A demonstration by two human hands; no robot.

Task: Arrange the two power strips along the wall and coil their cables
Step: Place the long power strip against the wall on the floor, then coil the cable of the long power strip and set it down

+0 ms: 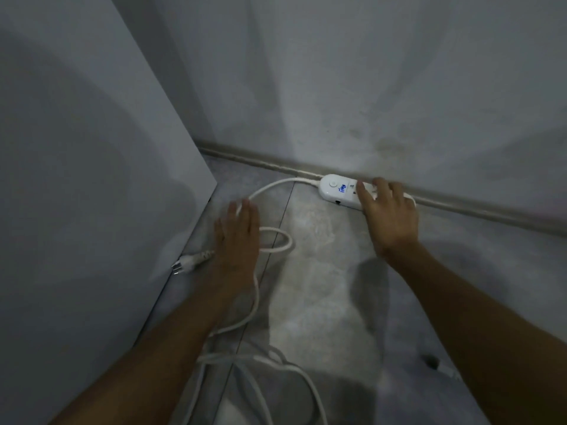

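Note:
A white power strip (337, 191) lies on the grey floor against the baseboard (260, 162). My right hand (389, 213) rests on its right part with fingers spread over it and covers that end. Its white cable (270, 187) runs left from the strip, loops on the floor (282, 240) and ends in a plug (188, 263) by the cabinet. My left hand (237, 237) lies flat and open over the cable loop. More white cable (264, 363) lies tangled near the bottom edge. A second strip is not clearly visible.
A tall white cabinet panel (92, 179) stands at the left, meeting the wall in a corner. The grey wall (368, 87) runs across the back. A small dark object (429, 360) lies on the floor at the lower right.

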